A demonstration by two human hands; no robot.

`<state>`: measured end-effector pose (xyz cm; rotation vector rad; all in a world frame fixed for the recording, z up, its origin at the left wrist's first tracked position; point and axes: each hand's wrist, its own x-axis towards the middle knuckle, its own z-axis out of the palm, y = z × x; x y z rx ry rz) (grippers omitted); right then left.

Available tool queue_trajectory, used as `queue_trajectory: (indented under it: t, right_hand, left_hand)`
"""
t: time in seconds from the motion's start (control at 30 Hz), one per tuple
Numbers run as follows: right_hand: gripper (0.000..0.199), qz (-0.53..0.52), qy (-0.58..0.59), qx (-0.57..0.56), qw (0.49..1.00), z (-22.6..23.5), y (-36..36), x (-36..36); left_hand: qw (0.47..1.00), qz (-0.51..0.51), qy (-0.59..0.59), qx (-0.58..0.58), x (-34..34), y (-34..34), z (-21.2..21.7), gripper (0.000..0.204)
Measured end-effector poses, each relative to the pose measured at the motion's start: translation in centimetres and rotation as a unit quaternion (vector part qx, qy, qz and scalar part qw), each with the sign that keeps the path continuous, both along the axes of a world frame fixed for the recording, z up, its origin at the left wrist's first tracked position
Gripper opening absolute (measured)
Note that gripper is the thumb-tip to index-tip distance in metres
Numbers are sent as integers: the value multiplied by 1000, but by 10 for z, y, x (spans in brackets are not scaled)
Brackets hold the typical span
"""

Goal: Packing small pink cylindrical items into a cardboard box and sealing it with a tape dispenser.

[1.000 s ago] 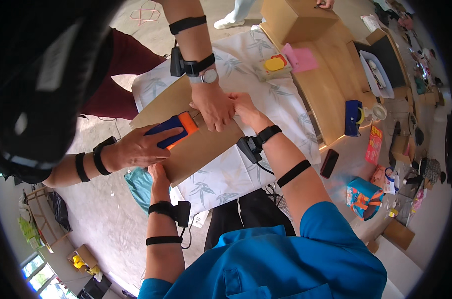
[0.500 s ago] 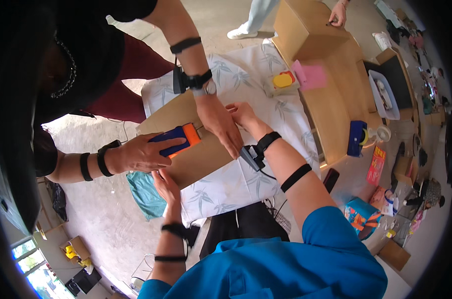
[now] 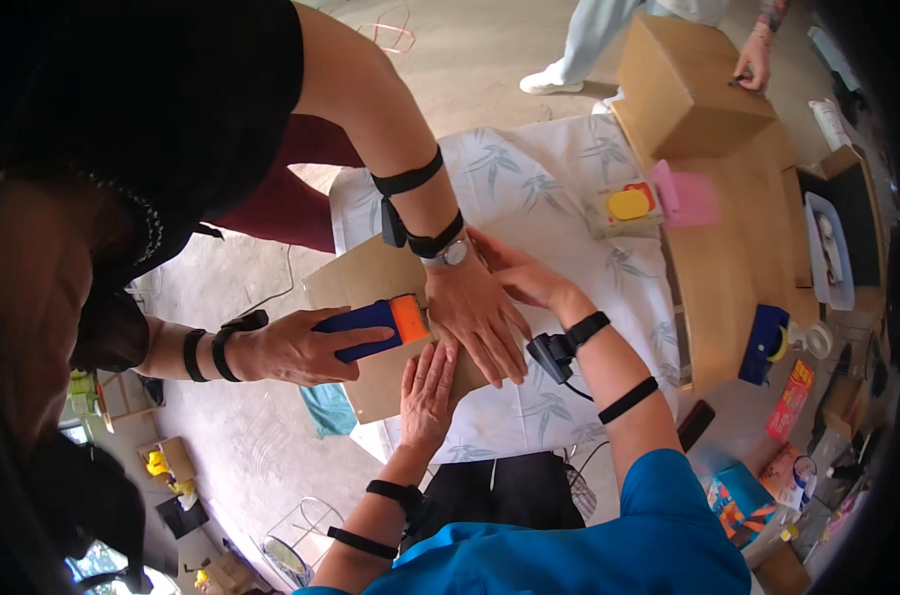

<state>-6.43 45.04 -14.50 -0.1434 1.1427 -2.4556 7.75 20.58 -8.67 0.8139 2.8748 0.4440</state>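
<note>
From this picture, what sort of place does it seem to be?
Probably a makeshift workroom or storeroom, though I cannot be certain: the floor is plain and greyish, a large cardboard box stands on a wooden table, and a roll of tape is nearby.

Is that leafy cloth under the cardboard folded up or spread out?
Spread out: the white leaf-patterned cloth reaches well beyond the cardboard, its pattern showing on either side, slightly wrinkled.
</note>
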Motion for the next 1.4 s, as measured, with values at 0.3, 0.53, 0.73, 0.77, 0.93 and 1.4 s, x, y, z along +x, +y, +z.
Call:
queue_trajectory:
  t: [0.3,0.53,0.73,0.77,0.93,1.4]
  right_hand:
    - [51,36,92,186,978,5,-8,-103]
    - [45,-51,107,354,928,8,-36,-104]
    - [35,-158,234,462,841,0,1,-96]
    - [31,-224,301,519,768,2,12,-88]
    - [17,-199,407,506,734,141,-35,20]
    - [43,44,390,752,530,34,-185,-93]
  left_hand:
    - [999,28,-4,-24,-1,5,2,81]
    - [998,29,21,-44,1,5,6,80]
    - [1000,20,-14,9,-3,10,2,89]
    - [999,17,-18,24,-4,13,2,90]
    - [1000,25,-1,14,2,-2,9,88]
    - [998,-3,61,-29,2,-2,-11,42]
